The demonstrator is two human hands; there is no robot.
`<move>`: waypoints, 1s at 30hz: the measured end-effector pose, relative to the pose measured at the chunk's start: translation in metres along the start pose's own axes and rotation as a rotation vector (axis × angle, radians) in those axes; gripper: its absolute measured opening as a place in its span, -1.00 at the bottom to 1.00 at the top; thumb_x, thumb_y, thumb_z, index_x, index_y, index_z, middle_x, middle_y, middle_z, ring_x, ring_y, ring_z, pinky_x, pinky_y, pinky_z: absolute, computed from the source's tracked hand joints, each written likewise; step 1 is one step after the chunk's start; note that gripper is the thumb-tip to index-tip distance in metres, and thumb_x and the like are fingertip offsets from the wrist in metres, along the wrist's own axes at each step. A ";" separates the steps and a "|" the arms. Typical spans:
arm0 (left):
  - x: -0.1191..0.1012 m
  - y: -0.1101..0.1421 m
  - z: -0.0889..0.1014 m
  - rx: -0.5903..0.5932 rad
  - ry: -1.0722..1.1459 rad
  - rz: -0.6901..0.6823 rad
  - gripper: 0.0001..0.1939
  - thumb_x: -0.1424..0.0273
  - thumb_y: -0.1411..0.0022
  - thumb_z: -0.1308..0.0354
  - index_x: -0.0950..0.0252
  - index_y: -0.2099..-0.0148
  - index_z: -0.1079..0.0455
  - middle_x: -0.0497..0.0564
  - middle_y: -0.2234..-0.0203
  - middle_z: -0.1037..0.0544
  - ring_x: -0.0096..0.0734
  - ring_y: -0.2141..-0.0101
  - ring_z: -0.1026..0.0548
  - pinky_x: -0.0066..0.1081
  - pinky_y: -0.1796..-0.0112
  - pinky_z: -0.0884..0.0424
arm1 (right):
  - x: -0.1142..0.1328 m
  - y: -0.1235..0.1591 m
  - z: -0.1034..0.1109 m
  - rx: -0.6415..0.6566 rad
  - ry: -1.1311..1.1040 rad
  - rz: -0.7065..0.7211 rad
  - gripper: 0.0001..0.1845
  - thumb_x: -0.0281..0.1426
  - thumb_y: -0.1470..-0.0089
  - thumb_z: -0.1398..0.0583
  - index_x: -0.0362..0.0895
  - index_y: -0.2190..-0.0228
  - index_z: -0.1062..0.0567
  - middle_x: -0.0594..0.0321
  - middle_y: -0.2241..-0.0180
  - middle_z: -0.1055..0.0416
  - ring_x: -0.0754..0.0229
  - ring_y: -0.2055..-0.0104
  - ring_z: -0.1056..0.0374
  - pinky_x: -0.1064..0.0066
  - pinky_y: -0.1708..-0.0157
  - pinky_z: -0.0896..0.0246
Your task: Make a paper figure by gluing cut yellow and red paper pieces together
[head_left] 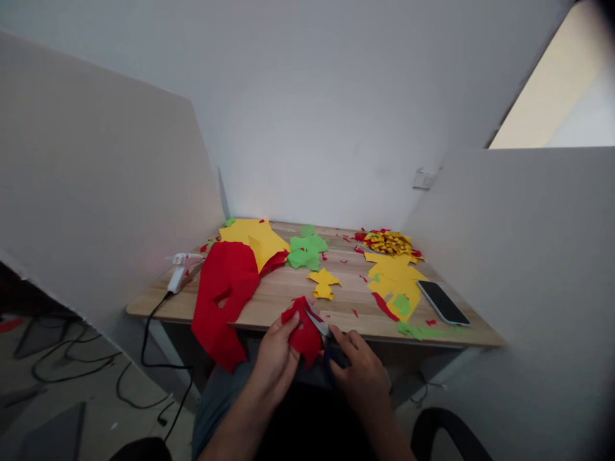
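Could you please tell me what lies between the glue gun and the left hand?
In the head view, the large red sheet lies between them.

Smartphone [442, 303]: right end of table [276, 293], dark screen up. White glue gun [177, 275]: left end of table, black cord [143, 346] hanging below edge. Wall plate [423, 180]: above table's right rear.

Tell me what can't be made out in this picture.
All in the head view:
Scissors: handles partly covered by the right hand.
Left hand: some fingers hidden behind the red piece.
Yellow bundle: too small to count its folds.
Black curved object: cut off by the bottom edge.
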State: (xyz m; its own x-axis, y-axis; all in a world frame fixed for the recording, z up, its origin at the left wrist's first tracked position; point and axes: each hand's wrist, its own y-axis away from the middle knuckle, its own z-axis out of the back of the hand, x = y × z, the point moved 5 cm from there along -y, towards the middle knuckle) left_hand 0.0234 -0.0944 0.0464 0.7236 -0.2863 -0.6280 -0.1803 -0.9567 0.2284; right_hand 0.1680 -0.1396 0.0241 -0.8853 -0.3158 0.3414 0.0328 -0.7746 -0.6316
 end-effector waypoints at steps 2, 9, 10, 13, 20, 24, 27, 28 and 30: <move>0.000 0.000 0.000 -0.005 -0.016 0.012 -0.63 0.52 -0.19 -0.17 0.45 -0.07 -0.43 0.25 0.18 -0.63 -0.14 0.24 -0.62 -0.30 0.25 -0.56 | -0.002 0.001 -0.002 0.019 -0.024 0.008 -0.50 -0.52 -0.02 -0.13 -0.07 -0.01 -0.51 0.24 0.39 -0.46 0.19 0.37 -0.46 0.47 0.34 -0.39; 0.001 -0.003 0.003 0.000 -0.025 0.014 -0.65 0.49 -0.17 -0.21 0.47 -0.02 -0.45 0.25 0.22 -0.64 -0.16 0.25 -0.62 -0.30 0.22 -0.55 | -0.007 0.000 -0.007 0.033 -0.187 -0.059 -0.61 -0.48 -0.06 -0.17 -0.09 0.05 -0.51 0.20 0.31 -0.53 0.17 0.29 -0.50 0.43 0.26 -0.44; 0.001 -0.004 0.003 0.000 -0.025 0.013 -0.65 0.49 -0.16 -0.22 0.47 -0.01 -0.45 0.24 0.23 -0.64 -0.17 0.26 -0.62 -0.30 0.22 -0.54 | -0.006 -0.001 -0.006 0.031 -0.206 -0.087 -0.63 -0.48 -0.04 -0.19 -0.09 0.07 -0.50 0.18 0.27 -0.53 0.14 0.24 -0.50 0.40 0.20 -0.44; 0.002 -0.005 0.004 0.003 -0.029 0.012 -0.64 0.48 -0.15 -0.23 0.46 -0.02 -0.46 0.24 0.22 -0.64 -0.17 0.29 -0.63 -0.32 0.25 -0.55 | -0.001 -0.003 -0.004 0.063 -0.218 -0.163 -0.63 -0.49 0.01 -0.23 -0.10 0.09 -0.47 0.14 0.20 -0.51 0.08 0.15 -0.48 0.31 0.12 -0.42; 0.009 -0.006 0.005 0.048 -0.121 0.004 -0.59 0.39 -0.07 -0.33 0.44 0.03 -0.49 0.23 0.23 -0.65 -0.16 0.32 -0.63 -0.41 0.41 -0.52 | 0.000 -0.006 -0.003 0.084 -0.179 -0.117 -0.56 -0.48 0.03 -0.25 -0.09 0.05 -0.47 0.16 0.22 -0.49 0.07 0.16 -0.47 0.30 0.11 -0.40; 0.011 -0.006 0.004 0.093 -0.117 -0.003 -0.57 0.36 -0.04 -0.36 0.43 0.03 -0.50 0.21 0.23 -0.65 -0.16 0.25 -0.62 -0.40 0.31 -0.53 | -0.006 -0.005 -0.005 0.093 -0.178 -0.112 -0.53 -0.49 0.02 -0.24 -0.08 0.02 -0.50 0.20 0.27 -0.50 0.12 0.24 -0.49 0.40 0.20 -0.41; 0.012 -0.006 0.005 0.093 -0.120 0.008 -0.56 0.36 -0.04 -0.36 0.40 0.01 -0.50 0.20 0.20 -0.65 -0.14 0.22 -0.62 -0.34 0.24 -0.54 | -0.012 -0.003 -0.008 0.105 -0.192 -0.115 -0.55 -0.47 -0.01 -0.23 -0.10 0.01 -0.53 0.21 0.34 -0.49 0.17 0.33 -0.49 0.46 0.30 -0.40; 0.013 -0.006 0.006 0.094 -0.122 0.009 -0.55 0.36 -0.05 -0.36 0.39 0.00 -0.49 0.20 0.19 -0.64 -0.13 0.21 -0.62 -0.32 0.22 -0.54 | -0.014 -0.002 -0.010 0.118 -0.205 -0.117 -0.55 -0.47 -0.02 -0.23 -0.10 0.01 -0.54 0.22 0.36 -0.49 0.17 0.34 -0.48 0.47 0.32 -0.39; 0.013 -0.009 0.008 0.100 -0.130 -0.013 -0.56 0.36 -0.05 -0.36 0.41 0.01 -0.50 0.21 0.19 -0.65 -0.11 0.20 -0.61 -0.29 0.18 -0.53 | -0.019 -0.001 -0.015 0.154 -0.237 -0.124 -0.55 -0.46 -0.03 -0.24 -0.09 0.00 -0.54 0.23 0.37 -0.49 0.17 0.33 -0.49 0.48 0.31 -0.39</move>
State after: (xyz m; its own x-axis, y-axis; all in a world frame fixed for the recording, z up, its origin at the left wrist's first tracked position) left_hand 0.0294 -0.0904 0.0303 0.6354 -0.2724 -0.7225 -0.2422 -0.9588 0.1485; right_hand 0.1778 -0.1246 0.0082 -0.7549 -0.3184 0.5734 0.0169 -0.8834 -0.4683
